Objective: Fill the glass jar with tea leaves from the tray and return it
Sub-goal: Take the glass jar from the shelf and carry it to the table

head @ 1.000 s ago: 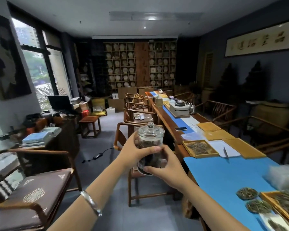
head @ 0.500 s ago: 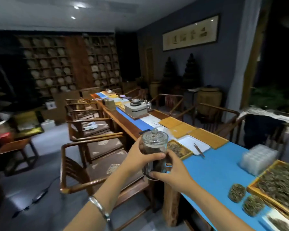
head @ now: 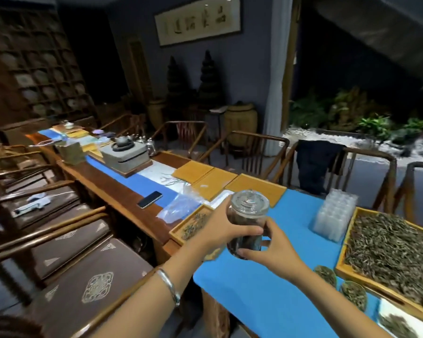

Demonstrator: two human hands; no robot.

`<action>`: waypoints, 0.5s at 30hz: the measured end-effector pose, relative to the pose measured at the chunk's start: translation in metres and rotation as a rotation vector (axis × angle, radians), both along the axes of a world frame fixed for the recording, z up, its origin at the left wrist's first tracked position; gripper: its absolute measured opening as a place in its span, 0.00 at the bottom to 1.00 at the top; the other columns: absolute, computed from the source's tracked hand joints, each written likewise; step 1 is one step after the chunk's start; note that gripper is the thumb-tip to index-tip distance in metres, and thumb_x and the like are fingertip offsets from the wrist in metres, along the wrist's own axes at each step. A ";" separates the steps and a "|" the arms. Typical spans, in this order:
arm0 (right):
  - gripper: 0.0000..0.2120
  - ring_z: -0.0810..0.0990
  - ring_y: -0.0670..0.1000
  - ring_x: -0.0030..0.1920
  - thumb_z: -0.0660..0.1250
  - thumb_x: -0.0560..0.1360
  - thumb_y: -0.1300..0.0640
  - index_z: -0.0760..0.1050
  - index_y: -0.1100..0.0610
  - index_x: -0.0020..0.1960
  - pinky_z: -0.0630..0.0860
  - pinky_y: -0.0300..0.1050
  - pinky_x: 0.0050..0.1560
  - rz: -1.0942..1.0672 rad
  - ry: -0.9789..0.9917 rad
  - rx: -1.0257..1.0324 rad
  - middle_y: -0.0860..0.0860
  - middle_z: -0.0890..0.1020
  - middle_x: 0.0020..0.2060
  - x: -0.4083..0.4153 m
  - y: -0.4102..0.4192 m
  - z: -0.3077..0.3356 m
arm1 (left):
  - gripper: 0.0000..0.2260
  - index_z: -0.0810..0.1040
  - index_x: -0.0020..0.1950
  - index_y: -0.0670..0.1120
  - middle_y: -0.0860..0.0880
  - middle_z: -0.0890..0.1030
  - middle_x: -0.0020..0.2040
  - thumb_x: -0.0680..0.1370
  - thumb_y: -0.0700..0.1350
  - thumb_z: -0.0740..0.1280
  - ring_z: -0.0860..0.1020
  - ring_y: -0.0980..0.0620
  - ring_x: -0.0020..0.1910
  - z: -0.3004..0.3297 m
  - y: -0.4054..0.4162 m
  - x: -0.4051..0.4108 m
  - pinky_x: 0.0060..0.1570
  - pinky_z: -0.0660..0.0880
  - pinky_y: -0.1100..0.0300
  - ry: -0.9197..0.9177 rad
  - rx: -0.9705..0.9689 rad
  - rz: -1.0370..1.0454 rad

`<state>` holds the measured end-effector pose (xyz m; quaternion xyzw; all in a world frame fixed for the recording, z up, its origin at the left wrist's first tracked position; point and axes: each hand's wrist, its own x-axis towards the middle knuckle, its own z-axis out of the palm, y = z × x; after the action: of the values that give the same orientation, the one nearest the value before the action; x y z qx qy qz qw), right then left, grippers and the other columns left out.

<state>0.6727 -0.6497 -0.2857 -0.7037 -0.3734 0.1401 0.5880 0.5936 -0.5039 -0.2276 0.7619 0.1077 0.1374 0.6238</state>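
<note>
Holding: you have the glass jar [head: 248, 228] in both hands above the near end of the blue cloth [head: 266, 301], its glass lid [head: 250, 202] seated on top.
Left hand: your left hand [head: 220, 234] wraps the jar's left side, thumb across the front, fingers curled round the glass; a silver bangle [head: 169, 286] sits on that wrist.
Right hand: your right hand [head: 276, 250] pinches the jar low down, thumb under the base edge, fingertips on its right side.
Jar axis: long axis nearly upright, lid up, tipped slightly toward you at the base; dark tea leaves show inside.
Right of the jar: a wooden tray [head: 347, 272] heaped with loose tea leaves [head: 391, 250], well apart from the jar; a stack of clear plastic cups [head: 332, 213] stands just beyond the tray.
Below and right of the jar: two round pressed tea cakes [head: 352, 291] lie on the cloth beside the tray.
Left of the jar: a small wooden tray [head: 181, 234] with a few leaves, partly hidden by your left hand; a clear plastic bag [head: 178, 206] and a phone [head: 149, 199] lie farther off.
Behind the jar: flat yellow trays [head: 205, 174] along the table.
</note>
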 end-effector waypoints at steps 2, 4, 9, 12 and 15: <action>0.31 0.78 0.39 0.54 0.80 0.58 0.44 0.69 0.38 0.56 0.76 0.32 0.46 -0.050 0.015 -0.010 0.34 0.78 0.52 0.028 0.011 -0.005 | 0.31 0.74 0.64 0.54 0.51 0.84 0.60 0.66 0.35 0.81 0.82 0.54 0.60 -0.004 0.015 0.038 0.58 0.79 0.57 0.021 0.001 -0.057; 0.33 0.78 0.38 0.54 0.81 0.57 0.43 0.68 0.37 0.57 0.76 0.31 0.45 -0.099 0.019 -0.018 0.33 0.78 0.53 0.054 0.021 -0.008 | 0.31 0.75 0.62 0.55 0.55 0.85 0.56 0.65 0.34 0.81 0.82 0.56 0.58 -0.009 0.028 0.073 0.56 0.79 0.59 0.028 0.020 -0.099; 0.32 0.78 0.39 0.55 0.81 0.57 0.46 0.69 0.40 0.56 0.76 0.32 0.47 -0.193 0.040 -0.066 0.34 0.78 0.52 0.103 0.035 -0.017 | 0.34 0.72 0.69 0.47 0.47 0.82 0.62 0.66 0.34 0.80 0.81 0.51 0.62 -0.028 0.050 0.135 0.61 0.79 0.55 0.051 -0.013 -0.182; 0.31 0.78 0.40 0.55 0.81 0.57 0.47 0.69 0.40 0.56 0.77 0.35 0.49 -0.250 0.058 -0.098 0.35 0.79 0.52 0.120 0.039 -0.028 | 0.36 0.72 0.69 0.47 0.49 0.83 0.62 0.63 0.38 0.81 0.81 0.53 0.61 -0.044 0.060 0.164 0.57 0.78 0.61 0.068 -0.028 -0.235; 0.31 0.78 0.39 0.54 0.81 0.57 0.47 0.68 0.41 0.54 0.77 0.35 0.49 -0.319 0.104 -0.138 0.37 0.80 0.52 0.131 0.041 -0.044 | 0.37 0.73 0.68 0.49 0.50 0.83 0.61 0.61 0.43 0.82 0.81 0.53 0.61 -0.061 0.065 0.187 0.59 0.78 0.59 0.100 -0.032 -0.307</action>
<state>0.8037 -0.6086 -0.3299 -0.7845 -0.2157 0.1068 0.5715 0.7801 -0.4384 -0.2889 0.7651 0.0233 0.0006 0.6434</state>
